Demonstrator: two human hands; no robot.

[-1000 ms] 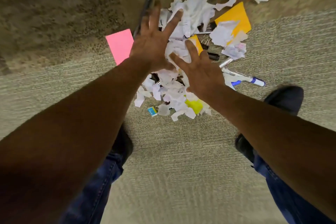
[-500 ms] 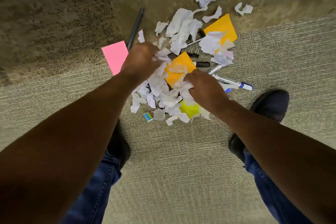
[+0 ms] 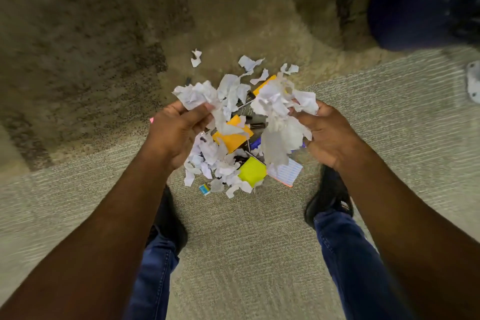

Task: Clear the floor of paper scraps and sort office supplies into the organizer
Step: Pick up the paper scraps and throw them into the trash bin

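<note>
Two fistfuls of crumpled white paper scraps sit above the floor pile — left hand at nine o'clock, right hand at three, each clenched on a wad. Light, limp, loose: squeeze mid-bundle or pieces likely drop.

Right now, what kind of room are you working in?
Likely an office. The floor is low-pile commercial carpet, and the heap on it mixes paper scraps with sticky notes and binder clips. A dark shape at top right is too blurred to name.
</note>
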